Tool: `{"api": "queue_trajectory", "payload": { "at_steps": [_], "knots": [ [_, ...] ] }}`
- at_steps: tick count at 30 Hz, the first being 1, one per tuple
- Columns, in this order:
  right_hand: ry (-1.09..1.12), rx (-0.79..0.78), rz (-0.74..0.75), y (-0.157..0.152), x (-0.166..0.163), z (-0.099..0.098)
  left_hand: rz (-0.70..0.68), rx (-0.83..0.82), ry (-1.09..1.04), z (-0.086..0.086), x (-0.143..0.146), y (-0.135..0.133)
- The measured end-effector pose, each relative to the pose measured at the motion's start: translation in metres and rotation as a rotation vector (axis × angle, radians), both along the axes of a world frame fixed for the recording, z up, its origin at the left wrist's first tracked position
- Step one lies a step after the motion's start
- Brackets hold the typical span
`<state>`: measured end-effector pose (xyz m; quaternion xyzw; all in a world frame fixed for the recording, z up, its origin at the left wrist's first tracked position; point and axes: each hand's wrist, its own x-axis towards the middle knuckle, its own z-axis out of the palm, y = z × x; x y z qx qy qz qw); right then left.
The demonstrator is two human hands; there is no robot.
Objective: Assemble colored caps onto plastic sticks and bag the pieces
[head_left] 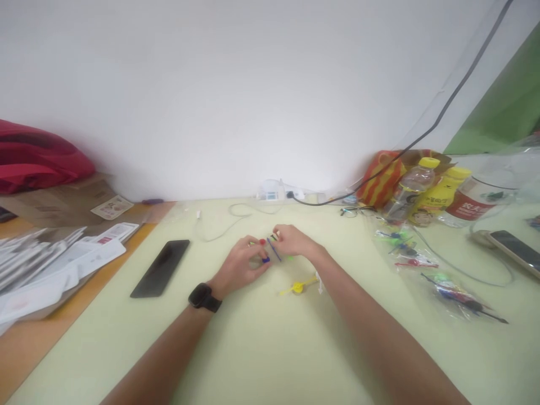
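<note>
Pale table [236, 349]: around centre, left hand [238, 267] is curved at eight o'clock, right hand [292, 242] is bent at two o'clock. Yellow piece [298, 288], at five o'clock from hands, could be knocked if right hand is pulled back low. Coloured pieces [265, 260], between hands, could be dropped if held loosely. Pinch cannot be told: fingertips are partly hidden, pieces blurred.

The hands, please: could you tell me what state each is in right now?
Left hand: partly curled at a small blue piece; grip unclear.
Right hand: curled by a thin blue stick; grip unclear.
</note>
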<state>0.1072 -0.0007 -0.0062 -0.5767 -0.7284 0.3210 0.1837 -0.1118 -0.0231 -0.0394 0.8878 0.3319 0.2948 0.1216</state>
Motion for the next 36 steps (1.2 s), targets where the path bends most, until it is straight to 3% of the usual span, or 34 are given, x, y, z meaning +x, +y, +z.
{"api": "queue_trajectory", "payload": {
  "at_steps": [3, 5, 8, 10, 13, 19, 24, 30, 36],
  "knots": [
    [-0.047, 0.025, 0.018, -0.003, 0.009, 0.012, 0.009, 0.042, 0.02, 0.005, -0.003, 0.004],
    [-0.076, -0.014, 0.118, -0.008, 0.017, 0.025, 0.044, 0.053, 0.032, 0.007, -0.005, 0.006],
    [-0.249, -0.232, 0.381, -0.018, 0.022, 0.042, 0.069, 0.011, 0.102, 0.004, -0.007, 0.007],
    [-0.378, -0.373, 0.472, -0.022, 0.019, 0.047, 0.062, -0.034, 0.174, -0.002, -0.008, 0.007],
    [-0.416, -0.443, 0.495, -0.024, 0.011, 0.045, 0.077, -0.076, 0.246, -0.009, -0.008, 0.007],
    [-0.37, -0.418, 0.498, -0.022, 0.006, 0.04, 0.079, -0.082, 0.241, -0.014, -0.002, 0.012],
    [-0.181, -0.304, 0.489, -0.02, 0.01, 0.04, 0.102, -0.13, 0.181, -0.01, 0.001, 0.011],
    [0.309, -0.233, 0.343, -0.009, 0.014, 0.028, 0.207, -0.031, -0.253, 0.012, 0.001, 0.004],
    [0.636, -0.219, 0.197, -0.006, 0.0, 0.017, 0.02, 0.027, -0.271, 0.026, 0.01, -0.01]
  ]
}}
